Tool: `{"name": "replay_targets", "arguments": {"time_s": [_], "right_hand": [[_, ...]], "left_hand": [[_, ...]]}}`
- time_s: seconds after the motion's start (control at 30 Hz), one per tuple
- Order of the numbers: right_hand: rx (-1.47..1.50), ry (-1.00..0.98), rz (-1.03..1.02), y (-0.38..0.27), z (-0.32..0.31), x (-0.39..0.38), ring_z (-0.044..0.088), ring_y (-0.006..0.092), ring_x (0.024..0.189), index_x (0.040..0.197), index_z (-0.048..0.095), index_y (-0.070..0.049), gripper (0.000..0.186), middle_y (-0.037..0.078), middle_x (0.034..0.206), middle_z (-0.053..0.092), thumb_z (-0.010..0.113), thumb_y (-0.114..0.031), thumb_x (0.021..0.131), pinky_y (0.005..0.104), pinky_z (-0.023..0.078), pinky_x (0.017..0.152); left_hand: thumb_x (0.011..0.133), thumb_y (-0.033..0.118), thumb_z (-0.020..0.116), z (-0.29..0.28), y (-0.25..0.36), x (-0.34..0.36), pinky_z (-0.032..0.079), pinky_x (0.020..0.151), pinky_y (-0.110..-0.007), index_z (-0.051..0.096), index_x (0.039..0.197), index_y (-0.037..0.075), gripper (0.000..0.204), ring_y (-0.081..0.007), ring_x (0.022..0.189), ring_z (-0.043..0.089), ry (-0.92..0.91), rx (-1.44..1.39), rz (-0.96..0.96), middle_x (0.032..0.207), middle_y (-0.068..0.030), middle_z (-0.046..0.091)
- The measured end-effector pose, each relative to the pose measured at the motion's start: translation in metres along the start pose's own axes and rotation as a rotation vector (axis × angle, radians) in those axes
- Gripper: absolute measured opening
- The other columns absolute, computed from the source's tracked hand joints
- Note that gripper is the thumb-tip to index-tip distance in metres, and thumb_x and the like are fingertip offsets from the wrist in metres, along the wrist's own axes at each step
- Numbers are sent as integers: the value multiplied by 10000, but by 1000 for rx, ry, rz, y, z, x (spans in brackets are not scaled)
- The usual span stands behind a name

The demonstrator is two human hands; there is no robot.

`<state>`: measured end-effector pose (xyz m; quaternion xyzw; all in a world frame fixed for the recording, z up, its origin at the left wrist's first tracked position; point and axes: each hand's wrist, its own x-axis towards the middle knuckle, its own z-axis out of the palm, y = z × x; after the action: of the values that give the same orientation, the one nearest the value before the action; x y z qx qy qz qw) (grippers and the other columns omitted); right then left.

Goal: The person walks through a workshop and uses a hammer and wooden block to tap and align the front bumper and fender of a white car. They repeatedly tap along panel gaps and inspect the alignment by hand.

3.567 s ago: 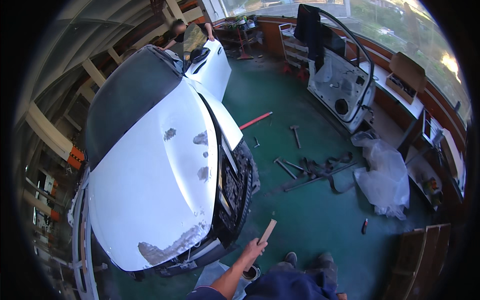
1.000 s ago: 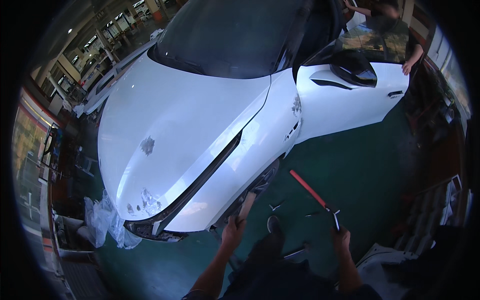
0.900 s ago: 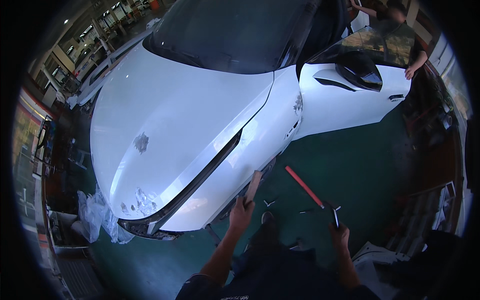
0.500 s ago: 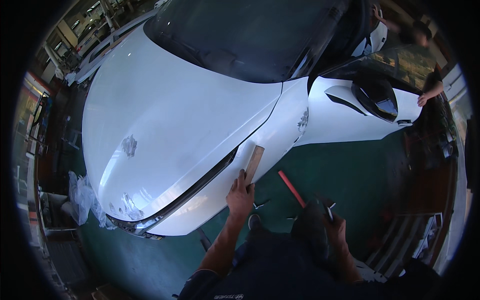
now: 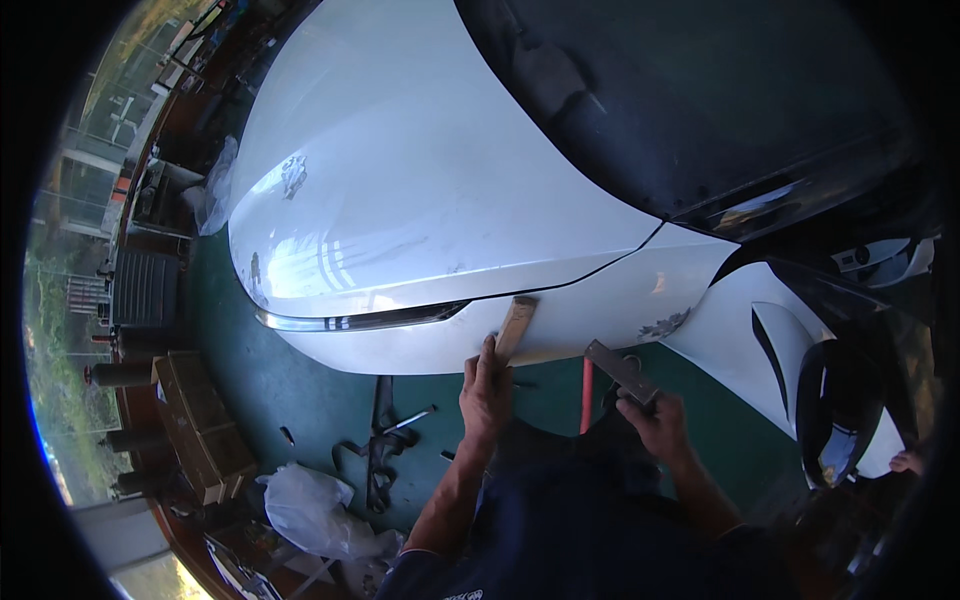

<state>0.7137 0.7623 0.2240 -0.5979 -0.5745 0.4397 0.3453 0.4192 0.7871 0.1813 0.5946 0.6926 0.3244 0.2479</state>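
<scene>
A white car's front fender lies before me, below the hood line. My left hand is closed round the lower end of a flat wooden block, whose far end rests over the fender near the hood seam. Off to the right, my right hand grips a flat, grey-brown rectangular bar, held up in front of the fender's lower edge. Just above that bar, a scuffed grey patch marks the fender's rear part. What the bar is made of I cannot tell.
Scuffs also mark the hood. At right stands the open door with its black mirror; another person's hand is beside it. A red bar, a dark stand, a plastic bag and a cardboard box are on the floor.
My view has swung toward the car's front. My right hand has come up from beside my body, bringing the flat bar near the fender. My left hand still holds the block at the fender.
</scene>
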Motion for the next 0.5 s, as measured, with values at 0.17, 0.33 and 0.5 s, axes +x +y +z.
{"name": "replay_targets", "arguments": {"time_s": [0.17,0.33,0.5], "right_hand": [[45,-105,12,-9,-11,19,552,104,617,940,709,-16,175,60,689,605,803,-158,900,302,455,576],[61,-81,46,-17,-1,19,651,128,684,975,726,-28,153,79,781,689,805,-126,887,303,500,615],[-51,-136,-58,-21,0,19,697,166,705,1014,733,-26,174,105,808,716,788,-133,889,308,522,635]], "left_hand": [[990,151,647,2,11,-12,539,728,-348,358,1576,3,670,-236,919,633,-240,-973,-331,1173,-173,628],[893,454,725,-4,14,-21,519,685,-312,422,1527,44,814,-247,709,659,-442,-1678,-623,1051,-212,711],[874,437,753,0,12,-18,524,614,-331,428,1514,32,824,-266,671,659,-479,-1894,-685,1051,-229,718]]}}
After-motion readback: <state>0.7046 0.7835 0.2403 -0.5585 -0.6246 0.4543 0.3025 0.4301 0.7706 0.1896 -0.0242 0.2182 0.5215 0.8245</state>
